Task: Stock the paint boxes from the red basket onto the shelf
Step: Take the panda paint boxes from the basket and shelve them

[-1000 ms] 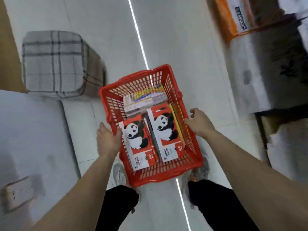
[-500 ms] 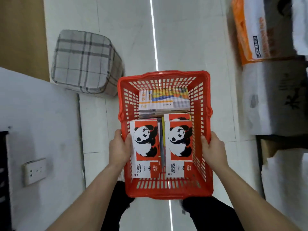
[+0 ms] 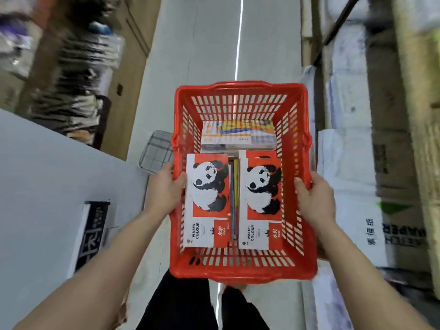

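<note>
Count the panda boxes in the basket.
2. One panda box lies on the left of the basket, the other on the right, side by side at the near end. More may be hidden beneath them.

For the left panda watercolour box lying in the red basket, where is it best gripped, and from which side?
Probably by its long inner edge, from above. The left red-and-white panda watercolour box lies flat, face up, its outer edge close against the red plastic basket wall where the left hand grips; the gap beside the right panda box offers finger room.
</note>
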Motion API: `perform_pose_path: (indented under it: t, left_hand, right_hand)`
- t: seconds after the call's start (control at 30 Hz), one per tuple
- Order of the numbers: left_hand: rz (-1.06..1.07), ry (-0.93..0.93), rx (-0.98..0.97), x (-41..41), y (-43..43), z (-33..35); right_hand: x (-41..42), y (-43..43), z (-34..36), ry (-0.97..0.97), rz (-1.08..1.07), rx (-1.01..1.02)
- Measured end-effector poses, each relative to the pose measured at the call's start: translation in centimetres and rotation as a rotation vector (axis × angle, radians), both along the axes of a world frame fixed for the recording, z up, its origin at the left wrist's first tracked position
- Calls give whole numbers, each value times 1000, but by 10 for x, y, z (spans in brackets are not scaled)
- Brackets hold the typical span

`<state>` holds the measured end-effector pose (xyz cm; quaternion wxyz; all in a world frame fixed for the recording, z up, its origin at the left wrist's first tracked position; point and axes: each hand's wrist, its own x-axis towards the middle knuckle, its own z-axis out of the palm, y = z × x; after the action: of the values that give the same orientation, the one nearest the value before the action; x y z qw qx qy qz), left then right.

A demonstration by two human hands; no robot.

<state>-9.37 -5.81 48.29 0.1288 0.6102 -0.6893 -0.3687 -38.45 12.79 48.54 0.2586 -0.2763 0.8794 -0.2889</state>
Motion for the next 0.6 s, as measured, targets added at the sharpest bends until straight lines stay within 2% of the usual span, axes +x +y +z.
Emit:
perform_pose_path:
  t: [0.17, 0.33, 0.6]
  left_hand:
    - [52, 106, -20, -45, -95, 60]
    - [69, 180, -50, -102, -229, 101]
    - [118, 197, -80, -215, -453, 147]
  right_hand:
    - [-60, -121, 70, 67, 62, -66]
    - [-119, -261, 117, 130, 84, -68]
    - [-236, -492, 155, 81, 121, -184]
